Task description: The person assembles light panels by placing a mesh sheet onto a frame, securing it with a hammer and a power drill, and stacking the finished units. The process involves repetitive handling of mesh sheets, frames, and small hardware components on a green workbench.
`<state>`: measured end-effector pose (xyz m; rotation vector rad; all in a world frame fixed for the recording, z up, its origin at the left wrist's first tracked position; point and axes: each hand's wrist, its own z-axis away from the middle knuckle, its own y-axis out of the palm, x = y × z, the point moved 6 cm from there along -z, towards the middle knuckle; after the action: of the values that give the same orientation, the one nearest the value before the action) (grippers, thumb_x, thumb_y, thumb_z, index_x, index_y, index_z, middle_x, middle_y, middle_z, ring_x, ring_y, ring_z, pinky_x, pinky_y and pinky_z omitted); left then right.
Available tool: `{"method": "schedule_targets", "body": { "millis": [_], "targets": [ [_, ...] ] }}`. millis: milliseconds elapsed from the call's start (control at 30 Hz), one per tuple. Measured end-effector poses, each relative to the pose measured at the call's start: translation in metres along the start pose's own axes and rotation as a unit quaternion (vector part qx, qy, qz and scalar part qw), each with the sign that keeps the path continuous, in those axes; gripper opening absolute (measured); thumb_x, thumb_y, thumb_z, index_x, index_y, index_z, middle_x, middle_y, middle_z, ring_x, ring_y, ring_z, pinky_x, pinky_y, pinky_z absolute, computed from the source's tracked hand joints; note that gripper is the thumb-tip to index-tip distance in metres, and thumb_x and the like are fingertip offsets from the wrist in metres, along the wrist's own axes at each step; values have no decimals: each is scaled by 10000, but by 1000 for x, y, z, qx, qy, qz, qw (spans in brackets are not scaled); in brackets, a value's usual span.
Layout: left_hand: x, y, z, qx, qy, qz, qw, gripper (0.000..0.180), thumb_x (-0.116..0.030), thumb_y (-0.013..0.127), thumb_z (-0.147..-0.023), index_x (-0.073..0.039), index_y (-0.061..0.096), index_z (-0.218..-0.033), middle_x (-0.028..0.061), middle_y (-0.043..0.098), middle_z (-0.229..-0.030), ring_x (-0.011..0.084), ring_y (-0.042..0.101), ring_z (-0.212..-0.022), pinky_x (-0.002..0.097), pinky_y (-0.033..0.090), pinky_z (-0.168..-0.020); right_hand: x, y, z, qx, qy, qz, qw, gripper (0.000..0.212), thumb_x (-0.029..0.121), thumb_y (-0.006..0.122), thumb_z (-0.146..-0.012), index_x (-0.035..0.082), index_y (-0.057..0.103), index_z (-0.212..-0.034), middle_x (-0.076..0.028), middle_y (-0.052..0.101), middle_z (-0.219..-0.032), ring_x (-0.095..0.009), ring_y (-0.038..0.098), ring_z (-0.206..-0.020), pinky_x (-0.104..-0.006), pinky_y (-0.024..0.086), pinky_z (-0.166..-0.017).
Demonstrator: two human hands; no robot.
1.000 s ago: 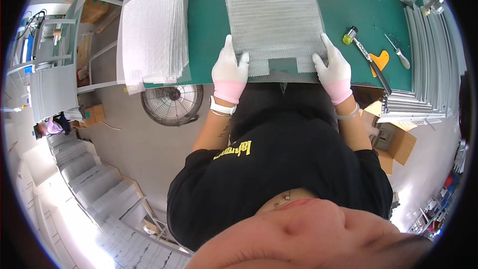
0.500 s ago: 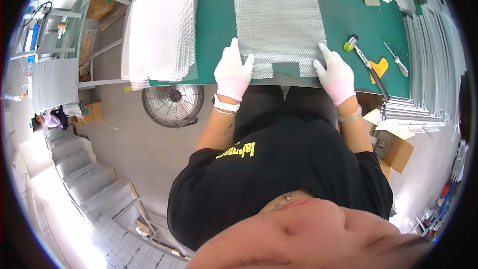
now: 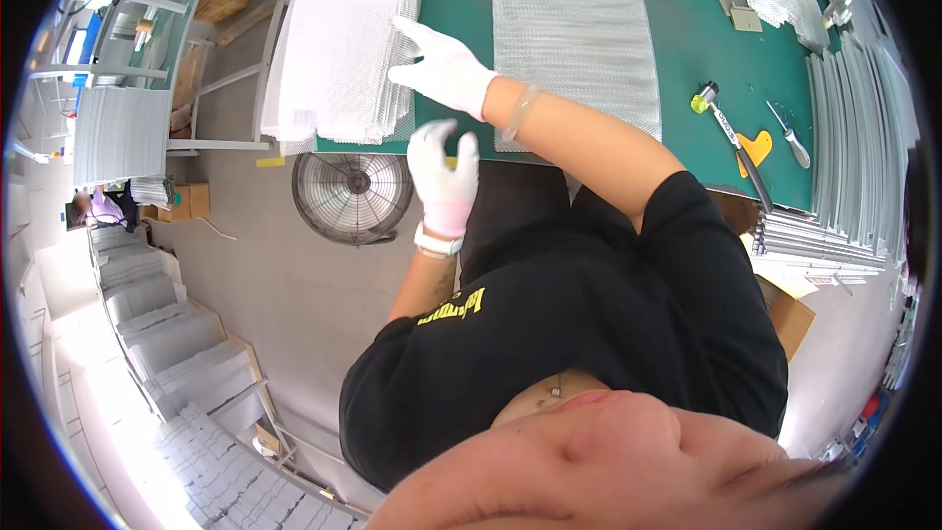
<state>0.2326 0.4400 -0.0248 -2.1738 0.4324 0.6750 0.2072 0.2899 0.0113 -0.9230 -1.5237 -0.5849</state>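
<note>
My right hand point(image 3: 444, 69), in a white glove, reaches across to the left. Its fingers are spread at the right edge of a stack of white mesh sheets point(image 3: 339, 49); whether they touch it I cannot tell. Lower down, at the near table edge, my left hand point(image 3: 444, 172), also gloved, has thumb and fingers apart and nothing in it. A grey mesh sheet point(image 3: 579, 49) lies flat on the green table point(image 3: 687, 59), its near part hidden behind my right forearm.
On the table's right side lie a hammer point(image 3: 728, 132), a yellow scraper point(image 3: 756, 149), a white-handled tool point(image 3: 797, 147) and small metal plates point(image 3: 743, 14). Long metal strips point(image 3: 859, 128) line the right edge. A round floor fan point(image 3: 353, 198) stands below the table's left side.
Both hands have left the grey mesh sheet. My right hand has swung left across it to the white stack; my left hand has drawn back toward me to the table's near edge.
</note>
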Motion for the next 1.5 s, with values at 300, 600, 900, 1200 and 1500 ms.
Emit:
{"method": "schedule_targets", "body": {
  "millis": [300, 600, 900, 1200, 1500],
  "targets": [
    [62, -15, 29, -28, -292, 670, 682, 435, -411, 484, -1057, -27, 634, -1193, 130, 649, -1130, 233, 590, -874, 350, 482, -842, 69, -65, 14, 39, -89, -198, 975, 505, 61, 659, -927, 43, 545, -1418, -72, 697, -1151, -106, 591, -930, -265, 510, -859],
    [-41, -36, -58, 161, -217, 430, 862, 816, -198, 730, -915, 3, 273, -1561, 205, 616, -1266, 200, 677, -889, 314, 582, -779, 37, -204, 169, -191, 3, -16, 982, 486, 47, 614, -942, 48, 538, -1423, -69, 645, -1280, -119, 609, -1053, -265, 483, -926],
    [-29, 63, -80, 180, -72, 39, 980, 920, -216, 812, -813, 83, 305, -1520, 79, 693, -895, 169, 644, -692, 283, 537, -678, -9, -226, 174, -174, 55, 340, 923, 636, 189, 738, -838, 37, 520, -1417, -121, 616, -1149, -186, 599, -737, -300, 524, -761],
    [-12, 87, -87, 253, -90, -41, 962, 894, -276, 782, -836, 78, 313, -1510, 121, 717, -989, 258, 691, -854, 355, 543, -802, -41, -223, 171, -168, 66, 376, 909, 644, 203, 747, -826, 53, 523, -1411, -131, 614, -1140, -228, 622, -823, -326, 527, -795],
    [-4, 94, -81, 265, -101, -83, 955, 891, -311, 782, -826, 69, 340, -1500, 234, 673, -1158, 354, 670, -1046, 395, 528, -917, -49, -221, 171, -158, 91, 415, 891, 656, 243, 756, -820, 79, 518, -1409, -151, 591, -1192, -311, 624, -963, -375, 534, -859]
  ]
}}
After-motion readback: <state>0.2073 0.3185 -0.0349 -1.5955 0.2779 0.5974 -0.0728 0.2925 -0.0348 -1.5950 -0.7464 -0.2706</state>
